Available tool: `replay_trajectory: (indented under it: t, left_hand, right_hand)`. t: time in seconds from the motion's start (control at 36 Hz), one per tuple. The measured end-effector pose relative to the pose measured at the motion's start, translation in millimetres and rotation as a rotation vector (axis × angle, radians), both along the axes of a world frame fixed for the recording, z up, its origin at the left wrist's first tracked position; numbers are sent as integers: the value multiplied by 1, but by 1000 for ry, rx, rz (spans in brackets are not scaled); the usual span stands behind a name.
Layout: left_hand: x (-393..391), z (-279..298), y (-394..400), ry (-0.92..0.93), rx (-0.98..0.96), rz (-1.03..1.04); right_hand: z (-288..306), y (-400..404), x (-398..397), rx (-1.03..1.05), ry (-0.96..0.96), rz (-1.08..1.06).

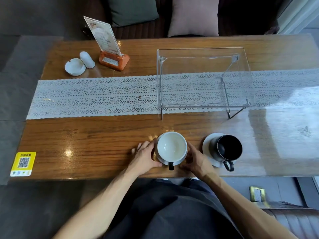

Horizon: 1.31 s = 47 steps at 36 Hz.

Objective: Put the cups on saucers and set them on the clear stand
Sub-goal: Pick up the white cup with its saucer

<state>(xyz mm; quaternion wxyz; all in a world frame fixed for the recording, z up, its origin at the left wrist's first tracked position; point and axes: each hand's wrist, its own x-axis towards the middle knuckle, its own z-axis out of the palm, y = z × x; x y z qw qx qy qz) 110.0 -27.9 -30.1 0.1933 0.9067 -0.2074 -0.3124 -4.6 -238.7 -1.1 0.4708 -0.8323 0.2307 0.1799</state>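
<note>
A white cup (pixel 171 147) with a black handle sits on a saucer (pixel 179 161) near the table's front edge. My left hand (pixel 144 155) holds the saucer's left side and my right hand (pixel 195 159) holds its right side. Just to the right stands a black cup (pixel 227 149) on a white saucer (pixel 207 145), handle toward me. The clear stand (pixel 203 54) rises over the lace runner beyond the cups, with nothing on its top.
On the wooden table (pixel 96 138), a lace runner (pixel 95 95) crosses the middle. At the back left stand a white ashtray (pixel 75 67), a small white holder (pixel 87 59) and a menu card in an orange base (pixel 114 60). A yellow QR sticker (pixel 23 163) sits front left.
</note>
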Motion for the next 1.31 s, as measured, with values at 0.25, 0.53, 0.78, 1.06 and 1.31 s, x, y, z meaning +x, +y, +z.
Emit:
replay_trajectory:
  t: [0.25, 0.53, 0.78, 1.06, 1.31]
  left_hand:
    - [1, -4, -5, -51, 5, -15]
    - [-2, -8, -5, -65, -14, 2]
    - [-2, -7, -6, -49, -27, 16]
    - [0, 15, -8, -59, -81, 34]
    - [4, 68, -13, -81, -156, -7]
  right_hand:
    - [5, 11, 6, -18, -40, -56]
    - [3, 10, 4, -44, -19, -74]
    - [-1, 11, 4, -37, -39, -87]
    - [4, 8, -1, 91, -101, -198]
    - [51, -8, -1, -41, -131, -125]
